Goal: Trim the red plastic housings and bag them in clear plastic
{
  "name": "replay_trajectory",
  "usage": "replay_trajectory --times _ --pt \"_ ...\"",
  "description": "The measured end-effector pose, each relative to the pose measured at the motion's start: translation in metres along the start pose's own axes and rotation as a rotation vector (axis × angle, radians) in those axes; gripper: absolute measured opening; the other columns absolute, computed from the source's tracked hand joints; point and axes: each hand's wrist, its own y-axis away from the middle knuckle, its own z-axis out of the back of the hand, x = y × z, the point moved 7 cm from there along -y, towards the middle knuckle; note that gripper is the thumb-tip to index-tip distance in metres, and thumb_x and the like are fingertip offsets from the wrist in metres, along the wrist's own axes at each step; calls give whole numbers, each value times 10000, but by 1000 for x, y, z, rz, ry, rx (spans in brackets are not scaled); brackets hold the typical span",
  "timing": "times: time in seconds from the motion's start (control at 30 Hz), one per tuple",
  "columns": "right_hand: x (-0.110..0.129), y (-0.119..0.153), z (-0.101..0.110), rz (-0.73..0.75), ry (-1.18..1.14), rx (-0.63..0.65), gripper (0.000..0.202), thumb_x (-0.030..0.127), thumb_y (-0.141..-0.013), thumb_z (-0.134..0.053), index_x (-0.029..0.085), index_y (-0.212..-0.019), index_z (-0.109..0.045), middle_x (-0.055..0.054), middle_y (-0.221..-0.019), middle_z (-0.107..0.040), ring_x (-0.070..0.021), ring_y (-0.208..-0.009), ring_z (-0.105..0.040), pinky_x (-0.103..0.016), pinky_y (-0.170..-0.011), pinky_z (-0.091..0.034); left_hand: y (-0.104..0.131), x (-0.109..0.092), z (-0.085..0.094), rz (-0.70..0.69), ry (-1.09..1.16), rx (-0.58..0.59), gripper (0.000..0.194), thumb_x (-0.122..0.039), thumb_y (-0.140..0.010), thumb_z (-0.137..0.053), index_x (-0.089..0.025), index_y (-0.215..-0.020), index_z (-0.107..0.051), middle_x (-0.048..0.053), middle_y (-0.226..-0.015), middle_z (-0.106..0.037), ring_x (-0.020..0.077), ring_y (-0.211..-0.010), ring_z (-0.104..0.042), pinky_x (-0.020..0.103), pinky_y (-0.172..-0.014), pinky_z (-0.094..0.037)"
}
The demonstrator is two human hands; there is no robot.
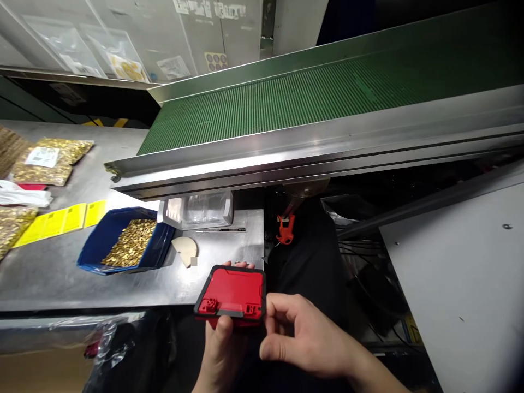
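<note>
while clamped in the left hand [222, 347], red case [234, 290] beside the open, half-curled right hand [305, 334]

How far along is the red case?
Red panel and black rim look joined. In hand: the case, on the left hand, right hand at its edge. Possibly left: gold-coloured pieces in the blue bin; the visible green belt carries no cases.

left fingers [224, 327]: holding red case [235, 289] | right fingers [282, 304]: by its edge

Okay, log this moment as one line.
left hand: holding red-black case | right hand: at case's right edge, contact unclear | bench: blue bin of gold pieces
</note>
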Motion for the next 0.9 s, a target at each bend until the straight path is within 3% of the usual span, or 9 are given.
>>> replay_trajectory --times 0.17,0.3,0.43,0.53,0.73,0.9 --pt "-8 -1 16 7 109 -89 369 490 -925 -745 187 -804 -573 42 -693 -546 -105 -630 -466 -225 -578 -351 -2 5 -6 44 105 44 947 -622 -686 -889 -366 -1515 -511 92 -1496 -626 395 -1478 -464 490 -1185 -458" --pt "-23 -5 30 -51 140 -249 386 517 -1044 -540 202 -822 -532 30 -678 -582 -108 -564 -520 -231 -551 -388 -4 -5 -15 82 164 107 792 -659 -762 -802 -296 -1441 -614 102 -1524 -608 377 -1483 -463 465 -1203 -438" --pt "-6 2 33 89 260 -414 240 410 -1079 -483 221 -964 -575 -3 -856 -648 -132 -675 -588 -251 -643 -467 -1 -8 -29 345 310 228 781 -720 -811 -626 -150 -1339 -703 162 -1497 -625 324 -1198 -708 364 -1004 -592" --pt "11 10 27 216 326 -454 83 281 -1038 -539 241 -1071 -604 -26 -988 -657 -169 -855 -631 -268 -776 -510 0 -5 -32 478 401 306 834 -755 -808 -585 -122 -1339 -697 165 -1421 -682 228 -931 -764 273 -804 -638" --pt "23 17 14 350 343 -390 81 218 -1016 -544 241 -1054 -612 -21 -975 -641 -169 -861 -625 -264 -777 -518 -3 -4 -44 352 489 644 821 -648 -842 -632 -25 -1377 -651 191 -1308 -736 235 -923 -755 273 -786 -649" --pt "30 20 13 421 328 -396 82 225 -1033 -526 254 -1032 -604 -7 -956 -637 -157 -858 -628 -235 -765 -535 -3 -2 -53 323 506 753 820 -651 -875 -586 -43 -1424 -621 173 -1373 -702 241 -1008 -739 268 -855 -631"
